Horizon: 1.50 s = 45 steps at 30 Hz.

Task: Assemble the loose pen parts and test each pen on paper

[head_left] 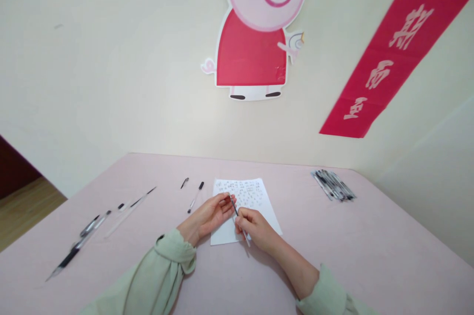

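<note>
My right hand (pixel 255 228) is closed around a thin, dark pen refill (pixel 234 206) with a pale tail end sticking out below the fist. The refill slants up and left to my left hand (pixel 213 214), which lies palm up. Its thumb and forefinger meet at the refill's upper tip, while the other fingers are loosely curled. Both hands are above a white sheet of paper (pixel 225 233) with rows of dark handwriting on its upper part. The fingers hide part of the refill and of the sheet.
Left of the paper lie a capped pen (pixel 195 197) and a small black piece (pixel 184 183). Farther left are a loose refill (pixel 143 196), a black cap (pixel 121 207) and blurred pen parts (pixel 85 236). A pile of pens (pixel 335 185) rests at the right rear, near the wall (pixel 148 83).
</note>
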Tool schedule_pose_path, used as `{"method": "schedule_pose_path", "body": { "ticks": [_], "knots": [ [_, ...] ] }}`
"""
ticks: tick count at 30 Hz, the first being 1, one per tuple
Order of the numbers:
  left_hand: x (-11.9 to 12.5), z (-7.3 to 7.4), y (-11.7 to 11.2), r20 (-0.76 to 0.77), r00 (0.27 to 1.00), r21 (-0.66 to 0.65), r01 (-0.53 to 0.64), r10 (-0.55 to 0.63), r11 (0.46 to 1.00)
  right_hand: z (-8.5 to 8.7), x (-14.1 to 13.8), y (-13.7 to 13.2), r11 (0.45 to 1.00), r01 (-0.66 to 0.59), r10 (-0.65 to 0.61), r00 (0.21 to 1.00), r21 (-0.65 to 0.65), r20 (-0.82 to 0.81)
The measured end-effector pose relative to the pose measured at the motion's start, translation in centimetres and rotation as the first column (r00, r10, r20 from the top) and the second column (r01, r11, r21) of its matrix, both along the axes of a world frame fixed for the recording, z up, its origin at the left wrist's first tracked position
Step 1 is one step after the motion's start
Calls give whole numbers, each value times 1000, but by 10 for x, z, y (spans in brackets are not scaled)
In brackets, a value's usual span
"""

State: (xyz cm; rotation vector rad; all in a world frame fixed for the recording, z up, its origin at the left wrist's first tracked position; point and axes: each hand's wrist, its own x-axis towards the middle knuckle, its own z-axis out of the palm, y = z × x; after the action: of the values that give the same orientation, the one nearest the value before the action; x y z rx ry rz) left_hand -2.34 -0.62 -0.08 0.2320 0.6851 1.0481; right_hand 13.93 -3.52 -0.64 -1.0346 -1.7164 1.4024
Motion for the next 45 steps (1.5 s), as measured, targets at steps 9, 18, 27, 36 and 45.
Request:
{"method": "schedule_pose_path", "body": {
  "ticks": [9,18,27,36,45],
  "knots": [
    [1,0,0,-13,1000,-7,-3,3,1000,-4,2,2,999,-8,6,999,37,53],
    [-1,-5,-4,-105,991,194,106,-87,975,2,1,1,999,-31,31,999,-21,-29],
    [-3,-6,-6,-116,983,293,168,-139,941,4,0,0,999,-13,9,997,-43,-79],
    [-2,-6,-5,-101,987,298,153,-128,942,6,-1,0,999,-6,3,997,-48,-72],
    [-3,-7,-5,-97,987,289,153,-130,945,5,2,0,999,-18,17,1000,-30,-16]
  ]
}}
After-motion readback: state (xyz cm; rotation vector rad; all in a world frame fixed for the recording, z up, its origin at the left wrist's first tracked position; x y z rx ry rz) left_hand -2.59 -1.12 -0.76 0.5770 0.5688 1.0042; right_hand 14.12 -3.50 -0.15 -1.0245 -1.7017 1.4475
